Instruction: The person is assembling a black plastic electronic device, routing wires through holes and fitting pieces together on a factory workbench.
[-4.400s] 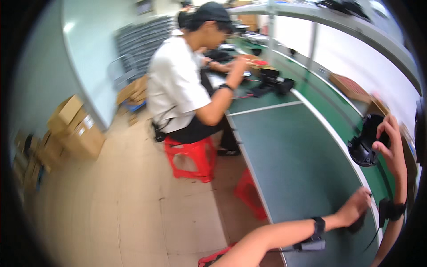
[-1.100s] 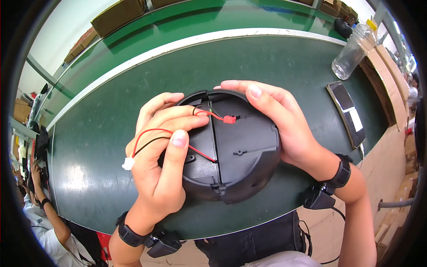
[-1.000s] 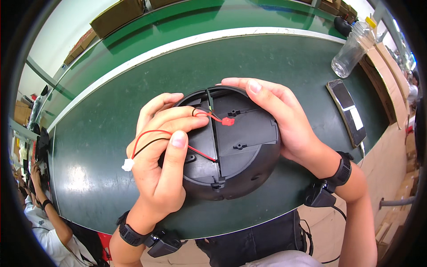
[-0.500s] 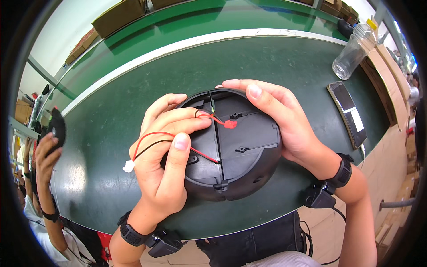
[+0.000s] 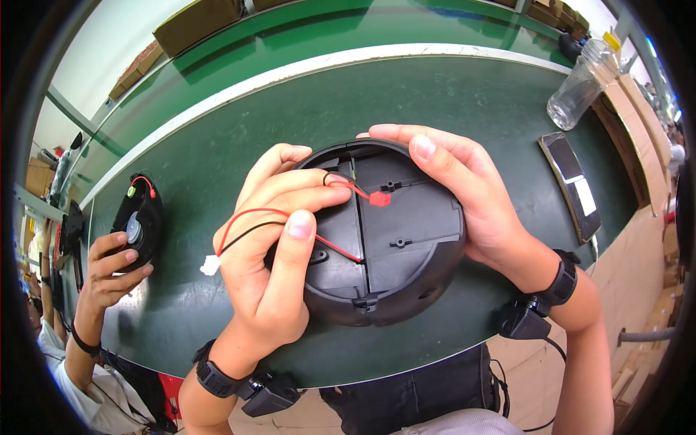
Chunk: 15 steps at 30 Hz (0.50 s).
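Observation:
Between my two hands a round black plastic housing (image 5: 409, 217) is held above the bench, its open, flat-panelled side facing up. My left hand (image 5: 268, 246) grips its left side, fingers bent over the rim and thumb on the near left part. My right hand (image 5: 471, 188) wraps the far right rim, thumb along the edge. Red and black wires come from the slot across the middle. One pair loops over my left hand to a white connector (image 5: 210, 265) beside it. Another pair passes by my left fingertips to a red connector (image 5: 380, 199) over the right panel.
On the left a co-worker's hand (image 5: 109, 279) holds a black shell (image 5: 148, 225) with a round silvery part inside. A phone (image 5: 570, 187) with a cable lies right on the green bench (image 5: 239, 152), near a clear bottle (image 5: 576, 90) and a cardboard box (image 5: 625, 148).
The co-worker's hand has moved right over the bench, and the black shell has turned to show its inside. My hands and the housing have shifted slightly right, with their grip unchanged.

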### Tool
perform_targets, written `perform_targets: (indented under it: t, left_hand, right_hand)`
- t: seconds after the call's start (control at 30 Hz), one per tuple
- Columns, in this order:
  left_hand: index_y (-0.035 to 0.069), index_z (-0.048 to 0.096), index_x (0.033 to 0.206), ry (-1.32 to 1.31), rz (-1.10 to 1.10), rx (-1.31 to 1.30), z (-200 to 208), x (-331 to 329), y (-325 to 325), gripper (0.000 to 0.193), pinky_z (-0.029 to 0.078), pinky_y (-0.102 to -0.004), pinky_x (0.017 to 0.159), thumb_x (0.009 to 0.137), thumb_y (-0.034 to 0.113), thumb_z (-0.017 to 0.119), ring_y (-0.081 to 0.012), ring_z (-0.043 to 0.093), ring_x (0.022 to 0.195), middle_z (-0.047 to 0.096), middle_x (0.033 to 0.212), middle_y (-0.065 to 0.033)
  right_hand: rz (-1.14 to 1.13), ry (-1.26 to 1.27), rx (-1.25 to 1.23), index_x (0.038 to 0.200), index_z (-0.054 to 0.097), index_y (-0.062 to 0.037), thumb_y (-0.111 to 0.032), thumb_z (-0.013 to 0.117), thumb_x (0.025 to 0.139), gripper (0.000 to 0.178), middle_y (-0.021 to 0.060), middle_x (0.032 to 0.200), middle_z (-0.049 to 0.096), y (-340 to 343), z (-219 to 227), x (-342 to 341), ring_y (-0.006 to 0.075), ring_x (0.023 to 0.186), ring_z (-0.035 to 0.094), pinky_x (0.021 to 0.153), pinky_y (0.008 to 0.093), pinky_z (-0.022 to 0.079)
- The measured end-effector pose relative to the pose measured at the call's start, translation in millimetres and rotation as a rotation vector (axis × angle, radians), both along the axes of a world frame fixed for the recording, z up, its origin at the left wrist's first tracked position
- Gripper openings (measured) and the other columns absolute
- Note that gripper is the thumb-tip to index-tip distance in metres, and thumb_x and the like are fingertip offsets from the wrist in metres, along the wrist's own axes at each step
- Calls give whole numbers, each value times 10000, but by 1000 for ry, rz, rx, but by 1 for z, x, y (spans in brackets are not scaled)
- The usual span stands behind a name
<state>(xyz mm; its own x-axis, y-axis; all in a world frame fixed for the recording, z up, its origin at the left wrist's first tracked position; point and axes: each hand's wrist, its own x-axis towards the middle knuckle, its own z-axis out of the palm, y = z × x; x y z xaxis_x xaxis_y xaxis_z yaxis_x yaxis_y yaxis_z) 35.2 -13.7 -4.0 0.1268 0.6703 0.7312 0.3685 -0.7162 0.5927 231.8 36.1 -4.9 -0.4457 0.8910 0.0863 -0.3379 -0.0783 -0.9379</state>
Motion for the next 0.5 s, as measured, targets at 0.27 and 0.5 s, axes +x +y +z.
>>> perform_targets:
  t: [0.27, 0.5]
  left_hand:
    - [-81, 668, 939, 69, 18, -100, 1, -2, -5, 334, 291, -497, 1075, 908, 144, 423, -321, 544, 1085, 672, 950, -183]
    - [-82, 668, 942, 60, 3, -90, 1, -3, -4, 334, 291, -500, 1076, 908, 141, 422, -305, 558, 1059, 672, 950, -183]
  right_hand:
    - [14, -48, 26, 1199, 588, 37, -310, 583, 945, 430, 124, 1084, 649, 2, 1, 1, 139, 953, 630, 846, 268, 517]
    - [23, -31, -8, 1148, 627, 30, -303, 617, 932, 397, 90, 996, 666, 4, 3, 2, 108, 873, 633, 773, 238, 523]
